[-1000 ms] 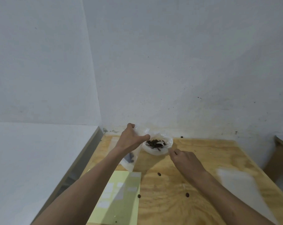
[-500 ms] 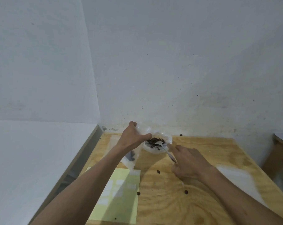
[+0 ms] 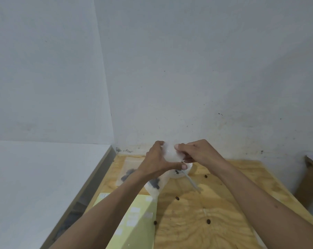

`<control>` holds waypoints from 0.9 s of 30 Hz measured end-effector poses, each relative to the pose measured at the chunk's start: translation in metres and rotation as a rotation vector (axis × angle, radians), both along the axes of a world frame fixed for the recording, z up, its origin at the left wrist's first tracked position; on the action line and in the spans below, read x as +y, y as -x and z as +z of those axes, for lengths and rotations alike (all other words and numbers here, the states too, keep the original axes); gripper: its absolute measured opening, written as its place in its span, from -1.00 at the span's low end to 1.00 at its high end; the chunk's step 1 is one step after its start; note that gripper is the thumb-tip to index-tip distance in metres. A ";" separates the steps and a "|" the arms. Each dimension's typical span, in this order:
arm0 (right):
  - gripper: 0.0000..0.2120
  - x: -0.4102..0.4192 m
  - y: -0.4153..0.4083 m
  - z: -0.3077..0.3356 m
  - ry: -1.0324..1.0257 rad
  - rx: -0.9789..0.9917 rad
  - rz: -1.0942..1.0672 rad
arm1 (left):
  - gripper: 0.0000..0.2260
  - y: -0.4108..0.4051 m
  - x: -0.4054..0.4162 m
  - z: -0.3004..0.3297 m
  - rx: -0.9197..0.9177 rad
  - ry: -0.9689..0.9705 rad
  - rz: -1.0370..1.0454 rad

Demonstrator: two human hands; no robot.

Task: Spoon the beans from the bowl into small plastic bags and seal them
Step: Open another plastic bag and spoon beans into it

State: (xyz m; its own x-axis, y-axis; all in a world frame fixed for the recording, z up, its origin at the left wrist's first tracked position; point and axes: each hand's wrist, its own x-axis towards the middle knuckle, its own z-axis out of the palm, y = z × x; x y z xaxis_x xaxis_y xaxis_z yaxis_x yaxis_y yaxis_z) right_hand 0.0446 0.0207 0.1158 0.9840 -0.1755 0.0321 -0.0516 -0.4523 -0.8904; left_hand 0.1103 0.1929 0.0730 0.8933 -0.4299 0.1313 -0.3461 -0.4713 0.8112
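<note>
Hands meeting over the far edge of the plywood table (image 3: 215, 221), close to the wall. Left hand (image 3: 157, 162) gripping the top of a clear plastic bag (image 3: 159, 186), thumb curled round its front. Right hand (image 3: 197, 152) pinching the same bag mouth from the other side, fingertips bunched on the crumpled plastic. Bag hanging down from both hands, a few dark beans (image 3: 154, 183) showing at its bottom, lower corner just above the table. White bowl (image 3: 185, 170) right behind and below the hands, mostly hidden, a few beans visible inside. White spoon (image 3: 191, 182) lying with its head in the bowl, handle sloping out over the rim toward the near right. Second flat bag (image 3: 128, 174) with dark contents lying to the left, blurred. Loose beans scattered on the wood. Pale green sheet (image 3: 134, 223) at the near left.
</note>
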 end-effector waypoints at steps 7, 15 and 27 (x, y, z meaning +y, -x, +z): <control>-0.91 -0.018 -0.007 0.002 0.019 -0.064 0.040 | -0.58 -0.005 0.017 0.008 0.113 0.195 -0.059; -0.64 -0.019 -0.011 0.005 -0.054 -0.113 0.024 | -0.80 -0.005 0.011 0.010 0.141 0.503 0.029; -0.91 -0.009 -0.012 0.002 0.062 -0.111 0.074 | -0.86 0.000 0.002 0.010 0.136 0.536 0.036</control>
